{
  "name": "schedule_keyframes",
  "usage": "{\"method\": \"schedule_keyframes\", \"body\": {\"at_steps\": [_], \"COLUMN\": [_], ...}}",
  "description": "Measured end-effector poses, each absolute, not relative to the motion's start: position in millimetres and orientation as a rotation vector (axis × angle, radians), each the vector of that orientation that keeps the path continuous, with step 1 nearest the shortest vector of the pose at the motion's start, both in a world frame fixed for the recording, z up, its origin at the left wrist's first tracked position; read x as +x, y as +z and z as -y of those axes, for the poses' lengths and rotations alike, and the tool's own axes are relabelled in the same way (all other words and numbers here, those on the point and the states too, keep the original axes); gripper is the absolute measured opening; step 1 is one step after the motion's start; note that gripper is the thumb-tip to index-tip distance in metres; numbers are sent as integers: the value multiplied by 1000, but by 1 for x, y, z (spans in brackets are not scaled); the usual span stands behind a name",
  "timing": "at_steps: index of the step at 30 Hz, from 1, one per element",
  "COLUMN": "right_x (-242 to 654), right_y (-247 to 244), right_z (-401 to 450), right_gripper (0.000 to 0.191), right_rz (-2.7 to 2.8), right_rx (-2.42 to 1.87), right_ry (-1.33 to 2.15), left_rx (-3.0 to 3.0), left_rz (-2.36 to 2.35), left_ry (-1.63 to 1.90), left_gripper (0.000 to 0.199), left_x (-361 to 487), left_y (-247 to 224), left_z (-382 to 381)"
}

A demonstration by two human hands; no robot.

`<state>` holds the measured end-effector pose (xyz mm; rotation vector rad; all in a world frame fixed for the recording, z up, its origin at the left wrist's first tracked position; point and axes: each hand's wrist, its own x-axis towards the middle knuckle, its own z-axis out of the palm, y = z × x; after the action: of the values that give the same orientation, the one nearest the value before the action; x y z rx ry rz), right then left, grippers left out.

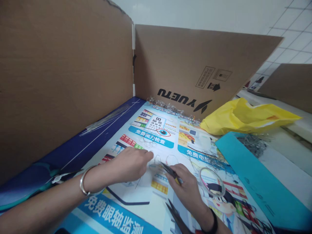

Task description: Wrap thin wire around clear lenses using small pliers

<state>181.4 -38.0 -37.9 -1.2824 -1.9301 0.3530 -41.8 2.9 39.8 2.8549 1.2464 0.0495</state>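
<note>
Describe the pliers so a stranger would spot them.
Below the upside-down YUETU cardboard panel lies a printed sheet. Over it, the right hand holds small pliers with slim, pointed tips. Unlike the dark blades nearby, they show yellow on the handle.

The left wrist, at lower left of the frame, wears a smooth, rounded, silver-coloured metal bangle (83,184). The right wrist, at lower right, wears a plain black wristband (214,221). Both the left hand (133,162) and the right hand (183,182) are bare.
</note>
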Motion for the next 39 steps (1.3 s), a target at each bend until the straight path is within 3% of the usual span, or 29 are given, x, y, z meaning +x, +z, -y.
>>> {"method": "schedule_keyframes", "body": {"at_steps": [9, 18, 26, 39], "right_x": [167, 165, 168, 164], "right_y": [-18, -18, -21, -22], "right_z": [50, 54, 55, 53], "right_gripper": [15, 24, 23, 21], "right_rz": [1898, 1880, 1718, 1698], "right_rx": [-1274, -1327, -1366, -1362], "right_ry": [665, 665, 860, 859], "left_rx": [2686, 2123, 1669, 1513], "left_rz": [-1114, -1038, -950, -927], "left_ry": [397, 732, 679, 706], "left_gripper": [9, 10, 8, 11], "left_x": [-20, -12, -10, -3], "left_y": [22, 12, 10, 4], "left_z": [13, 16, 13, 18]}}
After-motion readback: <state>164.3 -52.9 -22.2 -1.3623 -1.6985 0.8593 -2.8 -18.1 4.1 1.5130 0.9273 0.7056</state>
